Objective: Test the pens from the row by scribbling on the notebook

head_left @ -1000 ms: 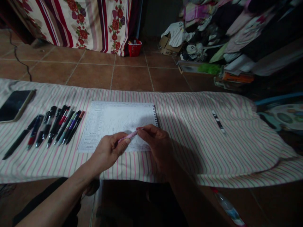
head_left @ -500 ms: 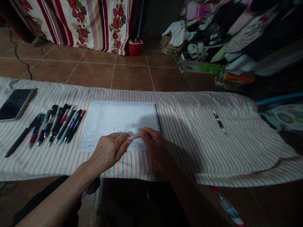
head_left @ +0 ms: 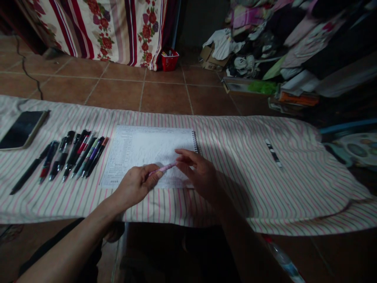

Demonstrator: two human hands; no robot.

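Observation:
My left hand (head_left: 138,181) is closed around a slim pink pen (head_left: 167,167), pinched between thumb and fingers above the notebook. The pen slants up toward the right. At its right end is my right hand (head_left: 198,171), its fingers parted and the index finger stretched out; whether a fingertip touches the pen is hard to see. Under both hands lies a spiral-bound notebook (head_left: 153,141) with a printed left column and faint marks on its page. Left of it several pens (head_left: 76,155) lie side by side on the striped cloth (head_left: 235,157).
A phone (head_left: 22,131) lies at the far left of the cloth. A black-and-white pen (head_left: 273,153) lies by itself on the right. On the tiled floor beyond are a red basket (head_left: 170,61) and a heap of clothes (head_left: 222,43). A plastic bottle (head_left: 284,259) is below the near edge.
My right hand has loosened its pinch on the pen and opened its fingers, shifting slightly right. More of the pink pen shows, still in my left hand.

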